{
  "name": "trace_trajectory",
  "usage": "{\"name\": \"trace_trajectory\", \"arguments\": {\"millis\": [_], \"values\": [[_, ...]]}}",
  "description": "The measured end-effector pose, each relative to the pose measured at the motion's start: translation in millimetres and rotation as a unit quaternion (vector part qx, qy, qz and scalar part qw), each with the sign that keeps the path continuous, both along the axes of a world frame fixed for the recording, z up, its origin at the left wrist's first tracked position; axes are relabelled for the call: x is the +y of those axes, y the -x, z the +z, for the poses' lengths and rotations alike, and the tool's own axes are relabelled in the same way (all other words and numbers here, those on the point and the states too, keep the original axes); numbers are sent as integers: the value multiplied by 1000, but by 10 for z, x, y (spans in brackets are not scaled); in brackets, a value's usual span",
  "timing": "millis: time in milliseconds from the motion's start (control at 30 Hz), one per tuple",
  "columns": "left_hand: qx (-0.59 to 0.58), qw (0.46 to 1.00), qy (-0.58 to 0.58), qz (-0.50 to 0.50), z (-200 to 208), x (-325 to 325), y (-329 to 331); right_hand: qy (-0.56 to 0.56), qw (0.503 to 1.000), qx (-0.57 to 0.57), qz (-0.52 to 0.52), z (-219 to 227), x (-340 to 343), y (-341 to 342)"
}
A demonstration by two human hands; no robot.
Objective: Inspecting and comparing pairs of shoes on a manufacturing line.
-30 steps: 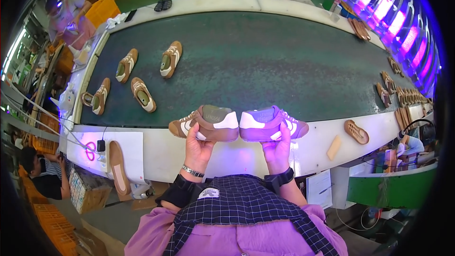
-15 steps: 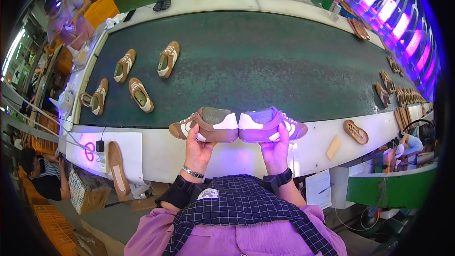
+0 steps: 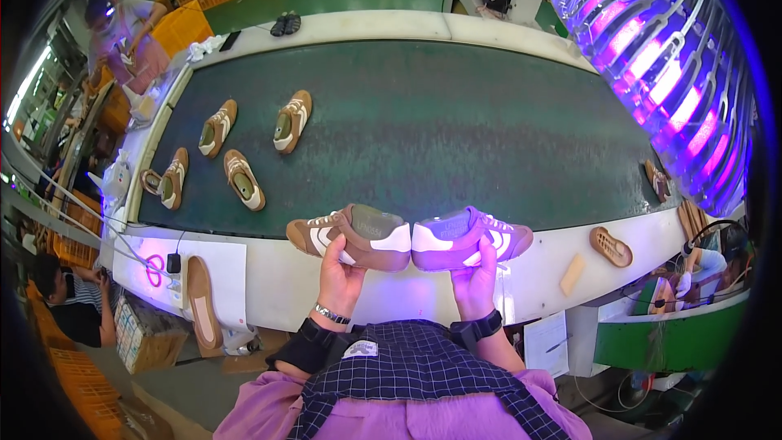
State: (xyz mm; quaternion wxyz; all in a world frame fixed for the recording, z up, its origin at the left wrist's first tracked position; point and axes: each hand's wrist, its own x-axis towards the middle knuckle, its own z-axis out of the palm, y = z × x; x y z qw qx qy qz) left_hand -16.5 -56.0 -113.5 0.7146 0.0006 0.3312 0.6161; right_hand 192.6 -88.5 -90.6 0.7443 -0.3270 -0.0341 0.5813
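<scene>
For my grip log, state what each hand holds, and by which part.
Left hand: a shoe, by its midfoot side; right hand: another shoe, likewise.

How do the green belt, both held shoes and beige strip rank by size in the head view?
1. Green belt
2. Left held shoe, right held shoe: too alike to rank
3. Beige strip

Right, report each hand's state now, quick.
Left hand: closed, holding the brown-and-white sneaker, toe pointing left.
Right hand: closed, holding the purple-lit sneaker, toe pointing right.
</scene>
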Motion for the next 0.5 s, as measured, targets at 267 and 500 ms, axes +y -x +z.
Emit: {"name": "trace_trajectory", "arguments": {"millis": [267, 500], "values": [[38, 996, -74, -13, 61, -3, 70, -24, 998, -49, 11, -53, 6, -68], [36, 997, -65, -11, 47, -9, 97, -31, 997, -71, 11, -76, 17, -70]]}}
